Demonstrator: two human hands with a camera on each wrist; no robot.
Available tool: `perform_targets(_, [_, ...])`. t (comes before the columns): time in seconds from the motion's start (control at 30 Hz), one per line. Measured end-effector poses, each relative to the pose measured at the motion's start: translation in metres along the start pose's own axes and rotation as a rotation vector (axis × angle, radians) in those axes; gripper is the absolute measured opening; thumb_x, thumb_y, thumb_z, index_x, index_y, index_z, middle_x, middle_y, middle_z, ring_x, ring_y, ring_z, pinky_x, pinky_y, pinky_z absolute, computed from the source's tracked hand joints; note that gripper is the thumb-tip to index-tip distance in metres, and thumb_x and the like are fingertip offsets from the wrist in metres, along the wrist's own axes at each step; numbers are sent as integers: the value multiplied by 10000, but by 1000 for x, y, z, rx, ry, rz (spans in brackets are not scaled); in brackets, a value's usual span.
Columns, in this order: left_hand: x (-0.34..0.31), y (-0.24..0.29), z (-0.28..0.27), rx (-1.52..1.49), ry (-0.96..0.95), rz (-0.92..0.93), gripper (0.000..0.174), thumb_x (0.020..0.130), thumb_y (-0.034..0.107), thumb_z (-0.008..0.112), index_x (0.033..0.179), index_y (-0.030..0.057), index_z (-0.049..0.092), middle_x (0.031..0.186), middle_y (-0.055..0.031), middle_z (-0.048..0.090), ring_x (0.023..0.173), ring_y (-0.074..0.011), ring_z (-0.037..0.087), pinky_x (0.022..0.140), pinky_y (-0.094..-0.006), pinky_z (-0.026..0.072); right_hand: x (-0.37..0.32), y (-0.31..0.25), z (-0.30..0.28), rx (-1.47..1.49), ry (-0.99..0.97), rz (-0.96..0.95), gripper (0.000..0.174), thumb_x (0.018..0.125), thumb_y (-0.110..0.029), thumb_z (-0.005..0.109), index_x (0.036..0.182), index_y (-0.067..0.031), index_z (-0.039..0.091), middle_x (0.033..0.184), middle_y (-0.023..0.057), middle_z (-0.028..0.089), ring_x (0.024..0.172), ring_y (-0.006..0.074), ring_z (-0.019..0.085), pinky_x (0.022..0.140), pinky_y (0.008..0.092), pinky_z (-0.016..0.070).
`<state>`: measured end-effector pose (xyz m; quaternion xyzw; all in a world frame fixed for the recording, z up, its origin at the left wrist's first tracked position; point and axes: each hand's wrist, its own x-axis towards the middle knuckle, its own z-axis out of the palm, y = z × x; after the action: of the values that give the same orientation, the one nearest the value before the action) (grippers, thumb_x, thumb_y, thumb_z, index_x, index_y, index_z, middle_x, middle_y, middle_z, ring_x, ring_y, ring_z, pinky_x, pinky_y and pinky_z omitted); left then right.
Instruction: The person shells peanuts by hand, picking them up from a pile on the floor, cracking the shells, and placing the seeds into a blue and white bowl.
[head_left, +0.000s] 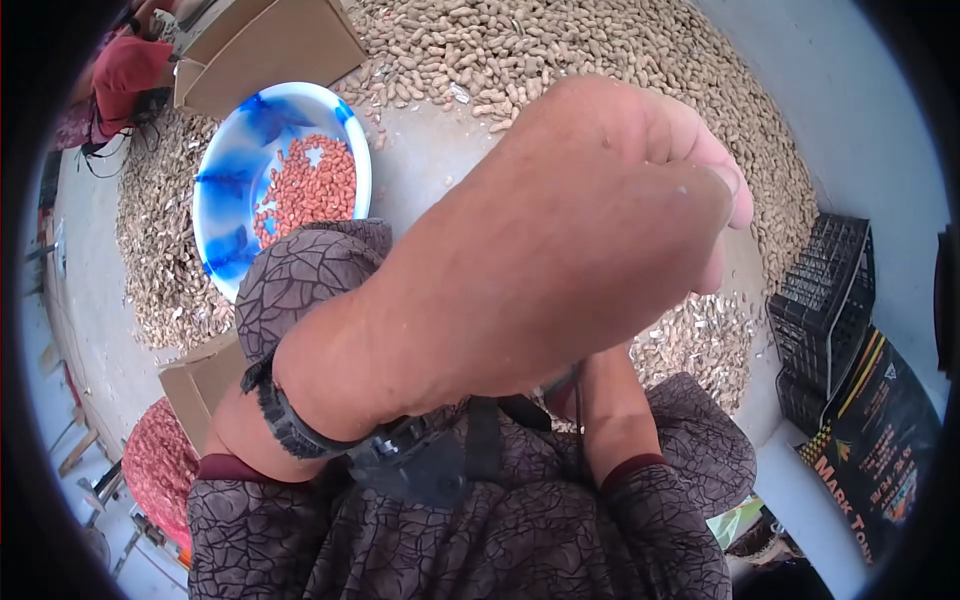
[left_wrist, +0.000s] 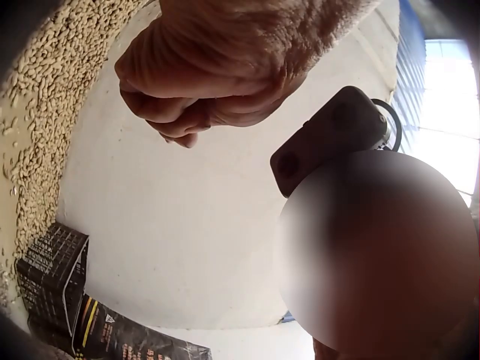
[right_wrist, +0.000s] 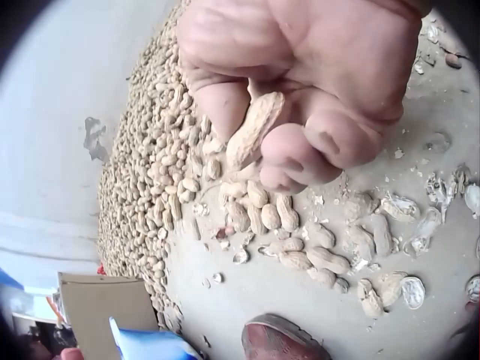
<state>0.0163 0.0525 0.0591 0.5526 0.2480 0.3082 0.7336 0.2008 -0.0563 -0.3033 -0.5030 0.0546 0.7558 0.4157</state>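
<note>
My left hand (head_left: 620, 200) is raised close to the head camera, its fingers curled inward, and its forearm crosses the head view. In the left wrist view the same hand (left_wrist: 217, 67) is curled in front of a pale wall, with nothing visible between the fingers. My right hand (right_wrist: 307, 82) pinches an unshelled peanut (right_wrist: 256, 131) between thumb and fingers, above the floor with loose peanuts (right_wrist: 319, 259). In the head view the left hand and forearm hide the right hand; only the right forearm shows.
A blue-and-white basin (head_left: 215, 215) with red kernels (head_left: 310, 185) stands at the left, beside a cardboard box (head_left: 270, 60). A large peanut pile (head_left: 480, 50) spreads behind. Black crates (head_left: 820, 270) and a printed bag (head_left: 870, 440) are at the right. Another person (head_left: 125, 80) sits at upper left.
</note>
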Motion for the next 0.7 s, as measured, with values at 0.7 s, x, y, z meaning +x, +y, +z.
perform_targets(0.7, [-1,2,2,-109,74,-228,229,839,115,450,910,-86,535,593,-32,515,409,-11,354,366,-153,239,-23,47,36,-1874,108,-644,248,695,-137,496,905,-23,563,782,207,595,761,347,576,718,401,463])
